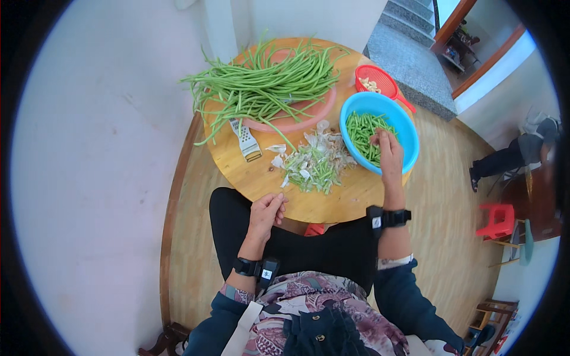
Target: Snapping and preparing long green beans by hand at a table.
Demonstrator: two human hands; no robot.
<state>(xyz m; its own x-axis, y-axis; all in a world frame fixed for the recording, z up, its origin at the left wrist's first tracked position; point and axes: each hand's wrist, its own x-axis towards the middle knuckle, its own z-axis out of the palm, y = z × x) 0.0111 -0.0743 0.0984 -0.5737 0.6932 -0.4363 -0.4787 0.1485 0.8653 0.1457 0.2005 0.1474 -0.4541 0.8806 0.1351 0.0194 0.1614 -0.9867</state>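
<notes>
My right hand [389, 154] is over the blue basin [411, 134], its fingers drawn together at the cut green bean pieces [363, 132] inside. Whether it pinches a piece is hidden. By the near left edge of the round wooden table [237, 172], my left hand [267, 215] is closed in a loose curl, with nothing showing in it. A pile of bean ends and white papery peelings [317, 166] lies between the hands. Farther back, a large heap of whole long beans [267, 83] spills over a pink tray [323, 111].
A flat grater [246, 141] lies at the tray's near left side. Behind the basin sits a red strainer [380, 75] holding pale cloves. A wall [101, 178] is close on the left. To the right are a red stool [496, 221], another person [528, 147] and stone steps [409, 65].
</notes>
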